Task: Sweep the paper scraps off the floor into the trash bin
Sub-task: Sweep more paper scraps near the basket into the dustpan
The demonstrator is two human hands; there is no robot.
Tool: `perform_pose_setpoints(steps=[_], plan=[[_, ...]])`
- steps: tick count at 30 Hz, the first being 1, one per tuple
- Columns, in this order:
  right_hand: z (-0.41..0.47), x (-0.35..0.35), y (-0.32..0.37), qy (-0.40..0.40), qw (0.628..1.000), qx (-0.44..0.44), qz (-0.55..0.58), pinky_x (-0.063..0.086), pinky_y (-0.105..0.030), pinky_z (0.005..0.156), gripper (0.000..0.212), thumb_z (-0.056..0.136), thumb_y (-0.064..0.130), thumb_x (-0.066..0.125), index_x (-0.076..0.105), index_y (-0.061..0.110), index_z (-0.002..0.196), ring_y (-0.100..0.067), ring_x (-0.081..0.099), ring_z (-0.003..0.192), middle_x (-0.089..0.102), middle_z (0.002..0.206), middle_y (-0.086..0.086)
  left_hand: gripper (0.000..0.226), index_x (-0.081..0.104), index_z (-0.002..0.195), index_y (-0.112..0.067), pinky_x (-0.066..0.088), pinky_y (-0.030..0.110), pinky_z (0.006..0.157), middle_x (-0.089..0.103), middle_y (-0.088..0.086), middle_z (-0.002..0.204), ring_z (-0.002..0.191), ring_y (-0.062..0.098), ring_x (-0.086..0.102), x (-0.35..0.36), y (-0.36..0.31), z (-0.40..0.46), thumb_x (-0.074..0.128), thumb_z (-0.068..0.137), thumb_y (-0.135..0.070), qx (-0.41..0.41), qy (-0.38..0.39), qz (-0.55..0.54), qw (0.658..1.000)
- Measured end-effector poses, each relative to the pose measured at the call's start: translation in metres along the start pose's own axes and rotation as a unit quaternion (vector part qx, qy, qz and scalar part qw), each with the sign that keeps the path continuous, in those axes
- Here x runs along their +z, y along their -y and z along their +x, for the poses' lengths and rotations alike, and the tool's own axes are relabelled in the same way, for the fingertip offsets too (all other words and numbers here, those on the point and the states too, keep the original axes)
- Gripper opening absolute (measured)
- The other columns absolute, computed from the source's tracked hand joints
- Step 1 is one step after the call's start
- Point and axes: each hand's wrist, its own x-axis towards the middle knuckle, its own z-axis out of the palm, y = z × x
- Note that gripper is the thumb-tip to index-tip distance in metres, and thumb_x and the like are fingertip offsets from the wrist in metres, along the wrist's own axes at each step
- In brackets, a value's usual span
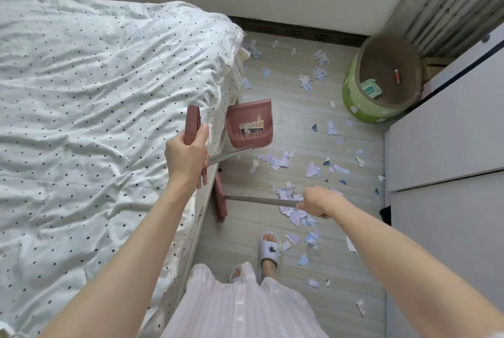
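My left hand (188, 156) is closed around the pink grip of a long-handled dustpan (249, 126), whose dusty-pink pan hangs beside the bed edge above the floor. My right hand (317, 201) grips the metal shaft of a broom; its pink broom head (220, 201) rests on the floor by the bed, left of my hand. Pale blue and lilac paper scraps (289, 208) lie scattered over the grey floor, thickest under my right hand. The green trash bin (354, 94) stands open at the far right corner, holding a small box and a red item.
A bed with a white dotted cover (95, 119) fills the left side. White cabinets (447, 152) line the right. A curtain (450, 2) hangs in the far right corner. My slippered feet (268, 251) stand on the narrow floor strip between bed and cabinets.
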Motion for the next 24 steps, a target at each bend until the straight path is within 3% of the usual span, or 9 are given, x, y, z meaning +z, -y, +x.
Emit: perform_pose_setpoints(steps=[3,5,7,8,11,14,19,24], plan=[[0.022,-0.001,0.014,0.034,0.999,-0.022,-0.016,0.029,-0.026,0.047,0.047,0.102,0.037,0.034,0.034,0.012,0.063,-0.017,0.04,0.055,0.05,0.069,-0.005,0.04,0.042,0.059,-0.016,0.04,0.039,0.059,0.039,-0.009,0.035,0.034,0.012,0.037,0.009,-0.004,0.011,0.061,0.091,-0.03,0.0,-0.003,0.008,1.0],[0.042,0.002,0.019,0.055,0.998,-0.02,-0.022,0.035,-0.028,0.057,0.042,0.102,0.037,0.033,0.043,0.008,0.073,-0.02,0.044,0.075,0.06,0.104,-0.015,0.04,0.042,0.059,-0.015,0.042,0.04,0.059,0.039,-0.009,0.036,0.034,0.013,0.037,0.014,-0.005,0.018,0.061,0.092,-0.029,0.0,-0.005,0.018,1.0],[0.061,0.003,0.018,0.05,0.999,-0.012,-0.001,0.038,-0.031,0.073,0.04,0.102,0.037,0.034,0.054,0.004,0.113,-0.022,0.04,0.091,0.05,0.134,-0.017,0.04,0.041,0.059,-0.015,0.043,0.041,0.06,0.039,-0.009,0.036,0.034,0.012,0.038,0.021,-0.004,0.025,0.06,0.092,-0.028,-0.001,-0.008,0.025,1.0],[0.067,0.002,0.017,0.045,0.999,-0.008,0.008,0.038,-0.033,0.076,0.045,0.102,0.036,0.033,0.048,0.005,0.131,-0.024,0.042,0.095,0.045,0.14,-0.018,0.04,0.041,0.059,-0.015,0.043,0.04,0.06,0.039,-0.009,0.036,0.034,0.012,0.038,0.024,-0.004,0.028,0.06,0.092,-0.028,-0.002,-0.008,0.027,1.0],[0.078,-0.006,0.009,0.035,0.999,0.012,0.026,0.044,-0.037,0.085,0.048,0.102,0.035,0.034,0.039,0.006,0.14,-0.031,0.051,0.119,0.048,0.137,-0.016,0.038,0.042,0.061,-0.015,0.043,0.04,0.06,0.039,-0.008,0.037,0.036,0.014,0.038,0.035,-0.005,0.036,0.06,0.092,-0.028,-0.004,-0.008,0.03,1.0],[0.087,-0.018,-0.012,0.011,0.998,0.035,0.051,0.044,-0.033,0.079,0.036,0.101,0.028,0.038,0.05,0.006,0.128,-0.029,0.056,0.115,0.057,0.12,-0.011,0.039,0.041,0.061,-0.016,0.043,0.042,0.061,0.039,-0.008,0.037,0.036,0.015,0.037,0.046,-0.006,0.041,0.06,0.092,-0.029,-0.004,-0.007,0.033,0.999],[0.084,-0.041,-0.064,-0.023,0.992,0.102,0.069,0.042,-0.032,0.079,0.033,0.1,0.022,0.038,0.05,0.008,0.127,-0.028,0.056,0.114,0.055,0.126,-0.011,0.039,0.041,0.061,-0.015,0.043,0.041,0.06,0.04,-0.008,0.037,0.036,0.015,0.038,0.058,-0.009,0.047,0.061,0.091,-0.03,-0.008,-0.01,0.033,0.999],[0.062,-0.055,-0.101,-0.041,0.985,0.142,0.085,0.043,-0.032,0.088,0.035,0.1,0.029,0.038,0.051,0.01,0.127,-0.027,0.052,0.118,0.054,0.129,-0.011,0.037,0.043,0.062,-0.016,0.044,0.041,0.06,0.041,-0.008,0.037,0.037,0.016,0.039,0.07,-0.017,0.048,0.062,0.089,-0.032,-0.002,-0.016,0.031,0.999]])
